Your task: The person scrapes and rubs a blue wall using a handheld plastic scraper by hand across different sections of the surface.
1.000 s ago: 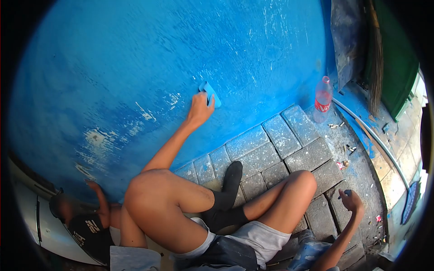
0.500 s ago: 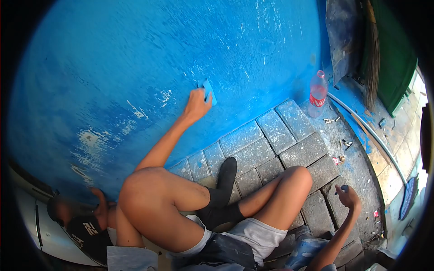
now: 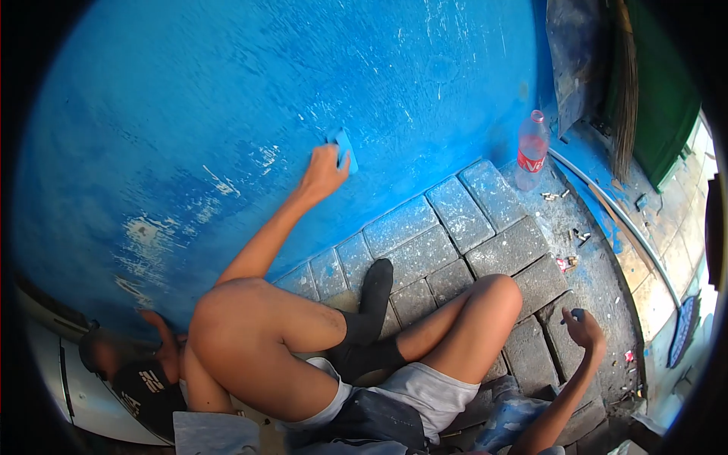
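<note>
- Grey shorts point(image 3: 436, 390) and bent bare knees point(image 3: 235, 322) come nearest; the feet, in dark socks point(image 3: 374, 296), are on the grey paving point(image 3: 509, 248).
- The right hand point(image 3: 584, 331) is over the paving's right side, beyond the right knee, fingers curled round a small dark thing point(image 3: 578, 314); too little of it shows to say what it is.
- The left hand point(image 3: 324, 173) reaches past the left knee, clamped on a flat blue tool point(image 3: 347, 152) between thumb and fingers. The two hands are well apart.
- The tool is at the face of the blue wall point(image 3: 250, 68), above the paving's wall-side edge; whether its whole face touches cannot be told.
- Scraped white marks point(image 3: 145, 231) spread over the wall toward its lower left.
- By the wall's lower left corner is a co-worker point(image 3: 144, 387) in a black shirt, one hand point(image 3: 154, 318) raised near the wall.
- A clear bottle point(image 3: 532, 155) with a red label stands upright just beside the paving's far right corner; small litter point(image 3: 581, 236) lies along the right edge.
- Farther right lies a brush point(image 3: 684, 334) on a long pale handle point(image 3: 614, 210).
- Beyond it, a stick broom point(image 3: 626, 106) hangs or leans before a green panel point(image 3: 671, 98).
</note>
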The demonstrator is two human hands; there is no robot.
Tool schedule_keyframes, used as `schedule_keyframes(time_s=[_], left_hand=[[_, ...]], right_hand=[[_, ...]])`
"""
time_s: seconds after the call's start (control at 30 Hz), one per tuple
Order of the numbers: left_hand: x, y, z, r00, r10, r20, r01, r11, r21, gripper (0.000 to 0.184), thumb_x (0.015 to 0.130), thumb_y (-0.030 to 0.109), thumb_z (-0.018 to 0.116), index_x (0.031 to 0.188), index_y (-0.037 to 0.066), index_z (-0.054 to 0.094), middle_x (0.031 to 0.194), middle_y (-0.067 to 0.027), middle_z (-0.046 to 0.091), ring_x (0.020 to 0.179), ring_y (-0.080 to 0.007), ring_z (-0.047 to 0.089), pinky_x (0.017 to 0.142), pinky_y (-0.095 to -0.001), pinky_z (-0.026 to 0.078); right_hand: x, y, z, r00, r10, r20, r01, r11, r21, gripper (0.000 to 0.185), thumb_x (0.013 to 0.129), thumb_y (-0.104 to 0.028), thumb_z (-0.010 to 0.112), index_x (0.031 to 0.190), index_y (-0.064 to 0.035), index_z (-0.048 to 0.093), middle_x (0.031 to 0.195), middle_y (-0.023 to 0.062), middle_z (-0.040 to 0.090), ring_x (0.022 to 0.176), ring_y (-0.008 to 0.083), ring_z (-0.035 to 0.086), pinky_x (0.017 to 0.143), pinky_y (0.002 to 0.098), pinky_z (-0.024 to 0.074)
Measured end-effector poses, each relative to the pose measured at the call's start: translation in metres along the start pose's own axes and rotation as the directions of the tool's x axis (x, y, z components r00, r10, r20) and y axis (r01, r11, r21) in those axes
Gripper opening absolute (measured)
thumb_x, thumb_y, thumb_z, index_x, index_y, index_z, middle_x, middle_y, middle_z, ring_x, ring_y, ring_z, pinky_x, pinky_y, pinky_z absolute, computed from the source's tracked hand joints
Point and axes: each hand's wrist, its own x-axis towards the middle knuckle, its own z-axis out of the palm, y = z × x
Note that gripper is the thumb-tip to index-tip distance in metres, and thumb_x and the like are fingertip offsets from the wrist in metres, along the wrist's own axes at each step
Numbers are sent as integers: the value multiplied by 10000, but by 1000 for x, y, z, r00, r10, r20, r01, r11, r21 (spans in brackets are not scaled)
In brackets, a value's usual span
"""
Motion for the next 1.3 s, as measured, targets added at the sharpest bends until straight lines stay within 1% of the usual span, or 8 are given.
schedule_keyframes(time_s=[0.13,0.23,0.43,0.67,0.8,1.07,1.17,1.3], left_hand=[[42,17,-70,958,-215,-190,213,976,-32,319,856,156,608,631,-59,537,639,-255,569,608,-428,576,548,-486,421],[37,30,-80,896,-441,-46,432,891,-138,350,865,179,603,619,-58,527,634,-261,561,599,-430,571,541,-482,416],[-41,-10,10,981,-160,113,161,987,0,314,851,211,641,675,-41,573,644,-222,600,569,-374,590,520,-422,432],[26,2,-64,951,-257,-170,231,960,-160,337,856,179,623,635,-62,541,597,-248,562,561,-399,579,507,-426,417],[27,4,-67,936,-316,-152,286,939,-190,342,861,187,619,644,-66,544,602,-250,563,568,-405,577,513,-436,417],[-44,-10,10,991,-19,131,28,997,-69,236,838,139,623,704,-48,574,661,-251,574,624,-416,583,557,-483,423],[-25,-13,-12,993,-108,54,102,990,99,245,850,144,618,713,-55,579,666,-248,586,621,-406,591,562,-462,443],[16,4,-65,965,-246,-90,243,969,-39,304,870,155,601,660,-61,559,654,-255,589,587,-408,585,532,-458,430]], right_hand=[[-2,-3,0,1000,0,-7,0,1000,4,510,914,-500,509,862,-26,691,807,201,646,793,301,632,748,419,470],[1,-1,2,1000,11,7,-11,1000,1,506,919,-495,505,863,-30,697,843,217,651,816,313,638,758,416,470],[-2,0,2,1000,22,-12,-22,999,-25,506,922,-491,501,856,-30,699,824,216,643,823,316,636,764,416,468],[0,1,3,1000,26,10,-26,999,-20,488,921,-481,507,860,-38,702,845,216,645,832,321,635,776,417,466],[-2,-3,0,1000,30,7,-30,999,-13,477,918,-481,511,878,-45,700,856,212,647,836,322,635,783,414,466],[-3,0,-1,999,50,8,-50,999,-15,504,920,-506,502,880,-40,690,821,194,642,809,298,635,759,408,470],[-8,-13,-7,997,68,25,-68,998,7,493,920,-479,505,876,-24,689,860,219,647,862,342,630,793,424,466],[-11,-18,-8,995,94,18,-94,996,0,473,918,-444,513,870,-8,688,899,243,655,913,386,629,828,435,463]])
